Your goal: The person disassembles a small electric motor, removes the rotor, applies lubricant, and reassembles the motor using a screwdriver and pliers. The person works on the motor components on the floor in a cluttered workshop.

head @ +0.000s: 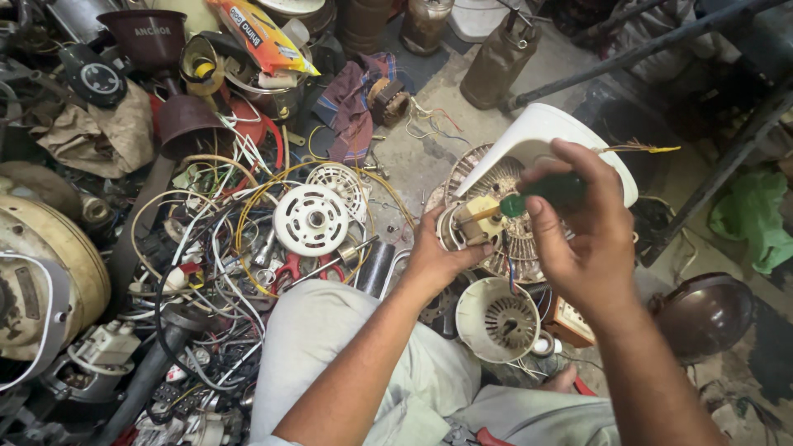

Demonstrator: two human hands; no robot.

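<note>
The concrete floor (429,157) was a total mess of repair-shop junk, with the person sitting right in the middle of it, grey trouser knees poking in from 6 o'clock. Pretty much at the centre, just toward 3 o'clock, the left hand (434,252) was wrapped around a small fan motor (467,225), its grip closed snug on the round metal body with the beige plastic block facing up. The right hand (582,227) came in from 4 o'clock and had a green-handled screwdriver (545,192) pinched firmly between thumb and fingers, the tip end pointing at the beige block on the motor; couldn't tell if it actually touched a screw. Right behind the motor sat a wire fan guard (508,177) and above that, toward 1 o'clock, a white plastic housing (537,136) tilted up on edge. Directly below the hands, near 5 o'clock, there was a white round motor cover (498,318) lying open side up. Over at 9 o'clock from the motor lay a white perforated disc (311,219) on a huge tangle of wires (206,272), with red-handled pliers (289,271) just beneath it. A brown dome-shaped cover (706,314) sat out at 4 o'clock, and a checked cloth (351,103) lay crumpled up around 11 o'clock.
</note>
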